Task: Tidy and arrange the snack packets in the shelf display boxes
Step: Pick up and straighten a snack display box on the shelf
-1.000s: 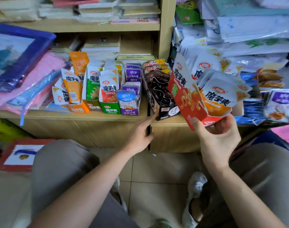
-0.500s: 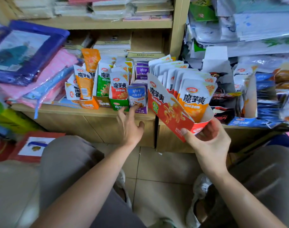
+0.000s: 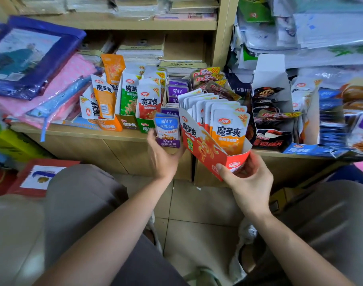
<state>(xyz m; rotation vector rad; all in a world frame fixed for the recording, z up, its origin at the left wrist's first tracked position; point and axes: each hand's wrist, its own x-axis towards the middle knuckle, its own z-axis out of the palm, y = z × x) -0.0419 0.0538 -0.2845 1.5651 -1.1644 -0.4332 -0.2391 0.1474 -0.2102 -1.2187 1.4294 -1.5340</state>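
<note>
Head view: this looks like the placing step. The right hand [image 3: 246,178] has its grip closed on the low corner of the red box [image 3: 203,147]. It holds the box tilted just off the shelf [image 3: 77,130], with about eight packets [image 3: 228,129] upright inside. The left hand [image 3: 162,157] curls round the front of the purple box [image 3: 169,143], the last of four boxes in the row. The next move, I judge, is to open a gap and seat the red box beside it.

The left hand [image 3: 162,155] has left the shelf [image 3: 114,134] edge and now holds the purple cardboard box [image 3: 169,142]. The right hand [image 3: 246,178] has carried the red cardboard box [image 3: 203,145] beside it.
</note>
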